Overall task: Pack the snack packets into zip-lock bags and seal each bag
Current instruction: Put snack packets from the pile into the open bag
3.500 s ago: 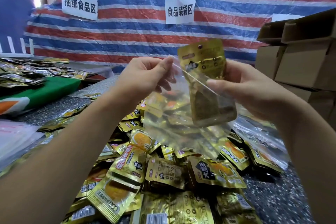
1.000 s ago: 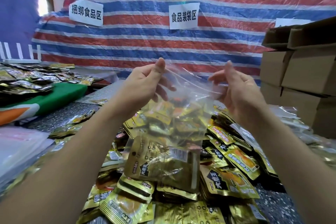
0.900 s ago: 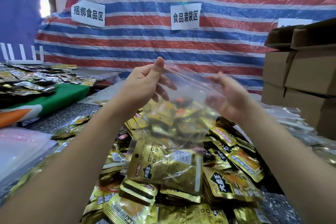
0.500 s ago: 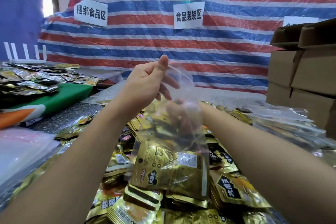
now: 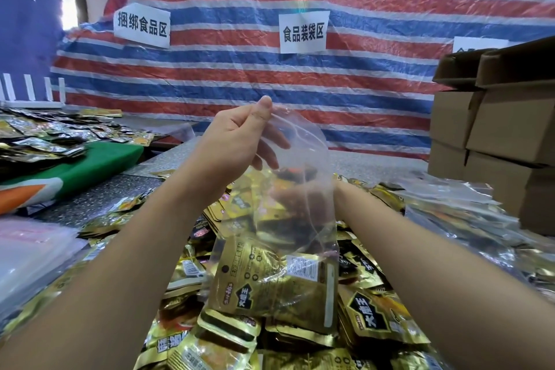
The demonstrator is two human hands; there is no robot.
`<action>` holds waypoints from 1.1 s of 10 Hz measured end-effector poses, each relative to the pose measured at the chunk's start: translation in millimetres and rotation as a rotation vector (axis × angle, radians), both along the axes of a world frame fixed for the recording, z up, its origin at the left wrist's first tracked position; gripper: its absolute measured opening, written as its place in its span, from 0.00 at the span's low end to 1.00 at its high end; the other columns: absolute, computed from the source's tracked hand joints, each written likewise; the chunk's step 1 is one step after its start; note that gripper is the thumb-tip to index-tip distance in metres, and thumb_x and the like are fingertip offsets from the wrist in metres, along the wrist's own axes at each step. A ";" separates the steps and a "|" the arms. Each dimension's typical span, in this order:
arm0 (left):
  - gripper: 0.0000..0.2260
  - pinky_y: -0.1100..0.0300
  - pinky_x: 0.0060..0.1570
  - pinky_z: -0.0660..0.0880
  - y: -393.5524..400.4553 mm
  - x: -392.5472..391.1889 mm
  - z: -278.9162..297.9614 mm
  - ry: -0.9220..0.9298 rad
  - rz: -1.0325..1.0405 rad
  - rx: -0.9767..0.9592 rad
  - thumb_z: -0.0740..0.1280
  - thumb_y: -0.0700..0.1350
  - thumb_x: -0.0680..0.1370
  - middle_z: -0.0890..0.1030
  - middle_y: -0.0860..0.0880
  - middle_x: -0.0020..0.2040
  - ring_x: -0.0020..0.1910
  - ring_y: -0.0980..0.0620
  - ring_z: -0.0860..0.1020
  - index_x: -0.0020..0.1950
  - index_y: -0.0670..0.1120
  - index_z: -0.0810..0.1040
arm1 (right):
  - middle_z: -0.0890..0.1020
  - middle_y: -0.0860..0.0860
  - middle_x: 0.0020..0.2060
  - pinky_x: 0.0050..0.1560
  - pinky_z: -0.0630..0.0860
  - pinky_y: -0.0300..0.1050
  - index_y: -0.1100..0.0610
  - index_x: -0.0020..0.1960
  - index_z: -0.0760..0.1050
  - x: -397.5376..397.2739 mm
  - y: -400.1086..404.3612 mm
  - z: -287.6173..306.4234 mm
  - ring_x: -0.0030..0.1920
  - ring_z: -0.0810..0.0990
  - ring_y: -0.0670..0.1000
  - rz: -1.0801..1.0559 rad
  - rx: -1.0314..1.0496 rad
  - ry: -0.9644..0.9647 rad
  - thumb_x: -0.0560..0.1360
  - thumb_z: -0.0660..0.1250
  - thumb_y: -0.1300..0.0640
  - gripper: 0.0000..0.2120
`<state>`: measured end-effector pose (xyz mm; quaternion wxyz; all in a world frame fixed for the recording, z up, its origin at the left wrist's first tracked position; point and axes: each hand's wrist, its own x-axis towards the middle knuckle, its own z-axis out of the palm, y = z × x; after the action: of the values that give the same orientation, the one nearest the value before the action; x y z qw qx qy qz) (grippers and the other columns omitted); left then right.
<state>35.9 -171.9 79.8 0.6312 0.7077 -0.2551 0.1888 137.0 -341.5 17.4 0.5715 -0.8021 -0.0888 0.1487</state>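
A clear zip-lock bag [image 5: 300, 159] hangs over the table with its mouth open. My left hand [image 5: 237, 141] pinches the bag's top left edge between thumb and fingers. One gold snack packet [image 5: 270, 288] lies in the bottom of the bag. My right hand [image 5: 300, 198] is low behind the bag, down on the heap of loose gold snack packets [image 5: 375, 318]. It shows only as a blur through the plastic, so its fingers are unclear.
Stacked cardboard boxes [image 5: 492, 135] stand at the right, with a spread of empty clear bags [image 5: 444, 192] in front. More clear bags [image 5: 33, 252] lie at the left. A green cloth [image 5: 102, 159] carries other packets. A striped tarp [image 5: 270, 84] closes the back.
My right hand dropped a gold packet into the bag, let go of the bag's mouth and went down behind the bag to the heap. My left hand kept its pinch.
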 end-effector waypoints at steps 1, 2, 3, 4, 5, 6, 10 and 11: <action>0.18 0.64 0.29 0.72 -1.4 -1.9 0.3 -0.018 0.015 0.003 0.55 0.50 0.84 0.84 0.49 0.36 0.29 0.52 0.79 0.44 0.44 0.79 | 0.83 0.50 0.46 0.42 0.81 0.43 0.57 0.54 0.77 -9.4 2.2 4.1 0.46 0.83 0.52 -0.026 -0.113 -0.102 0.74 0.73 0.59 0.10; 0.18 0.64 0.28 0.72 -2.1 -2.6 0.0 -0.027 0.026 0.007 0.55 0.51 0.84 0.84 0.50 0.36 0.29 0.52 0.79 0.45 0.45 0.79 | 0.82 0.47 0.34 0.30 0.76 0.34 0.57 0.43 0.76 -9.3 0.8 3.8 0.33 0.82 0.45 -0.036 -0.118 -0.213 0.73 0.73 0.64 0.06; 0.17 0.65 0.28 0.72 -2.5 -2.1 -0.4 -0.016 0.012 -0.013 0.55 0.53 0.83 0.84 0.50 0.37 0.30 0.52 0.79 0.47 0.47 0.79 | 0.83 0.48 0.33 0.29 0.77 0.34 0.59 0.44 0.77 -18.3 -5.2 6.0 0.30 0.82 0.42 -0.073 -0.089 -0.216 0.74 0.72 0.65 0.04; 0.17 0.64 0.29 0.71 -2.0 -1.7 0.3 0.016 -0.067 -0.068 0.56 0.56 0.80 0.84 0.49 0.39 0.31 0.52 0.79 0.50 0.49 0.81 | 0.84 0.51 0.39 0.32 0.78 0.37 0.63 0.53 0.79 -22.8 -30.5 7.8 0.40 0.82 0.51 -0.259 0.010 -0.267 0.75 0.72 0.64 0.08; 0.17 0.64 0.29 0.72 -1.7 -2.6 0.9 0.052 -0.176 -0.113 0.58 0.58 0.77 0.84 0.47 0.40 0.32 0.51 0.79 0.43 0.53 0.84 | 0.84 0.52 0.38 0.34 0.78 0.41 0.63 0.55 0.79 -31.7 -65.0 21.1 0.36 0.82 0.51 -0.377 0.440 -0.225 0.77 0.69 0.60 0.09; 0.17 0.64 0.29 0.73 -2.1 -2.6 0.2 0.072 -0.217 -0.114 0.59 0.58 0.76 0.84 0.46 0.40 0.33 0.51 0.80 0.40 0.53 0.84 | 0.85 0.50 0.37 0.34 0.80 0.40 0.60 0.53 0.79 -42.7 -84.2 33.6 0.34 0.83 0.47 -0.389 0.622 -0.190 0.77 0.68 0.56 0.08; 0.17 0.64 0.31 0.74 -11.8 -7.7 -3.7 0.089 -0.312 0.002 0.58 0.58 0.76 0.84 0.45 0.42 0.33 0.51 0.79 0.42 0.53 0.84 | 0.86 0.54 0.53 0.49 0.81 0.44 0.56 0.62 0.75 -94.5 -89.7 65.5 0.54 0.85 0.52 -0.054 0.969 -0.439 0.75 0.64 0.54 0.16; 0.16 0.64 0.31 0.74 -13.1 -9.2 -3.5 0.081 -0.309 0.015 0.59 0.58 0.76 0.84 0.45 0.41 0.33 0.51 0.79 0.43 0.50 0.82 | 0.85 0.54 0.55 0.54 0.80 0.48 0.57 0.62 0.74 -99.3 -81.4 69.8 0.58 0.83 0.54 0.052 0.955 -0.529 0.76 0.62 0.57 0.15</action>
<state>26.7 -185.1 76.3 0.6574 0.6716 -0.3366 0.0588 37.8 -422.9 87.2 0.8266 -0.4610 -0.3067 -0.1009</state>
